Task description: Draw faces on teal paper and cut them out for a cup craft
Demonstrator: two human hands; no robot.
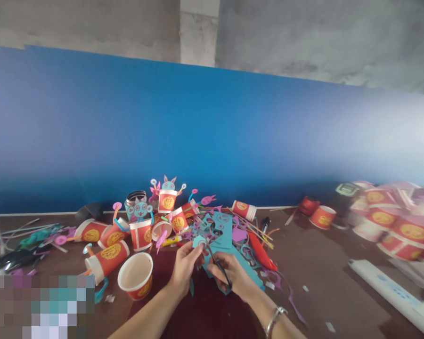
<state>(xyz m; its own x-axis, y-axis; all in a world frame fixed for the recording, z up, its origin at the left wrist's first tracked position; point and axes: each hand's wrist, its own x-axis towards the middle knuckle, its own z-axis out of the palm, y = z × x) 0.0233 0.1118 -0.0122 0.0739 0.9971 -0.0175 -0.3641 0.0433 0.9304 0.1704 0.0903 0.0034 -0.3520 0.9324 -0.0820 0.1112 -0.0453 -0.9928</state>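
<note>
My left hand pinches a small piece of light-blue paper in front of me. Black-handled scissors are in my right hand, their blades reaching to the edge of that piece. Just beyond my hands lie larger blue paper sheets, one with a face drawn on it, among cut scraps. An upright red and white paper cup stands left of my left forearm. Behind it are several decorated cups, one with a blue paper face on top.
A red pouch-like item and thin sticks lie right of the scraps. Farther right are a single cup, stacked cups and a white power strip. A blue partition closes off the table's back.
</note>
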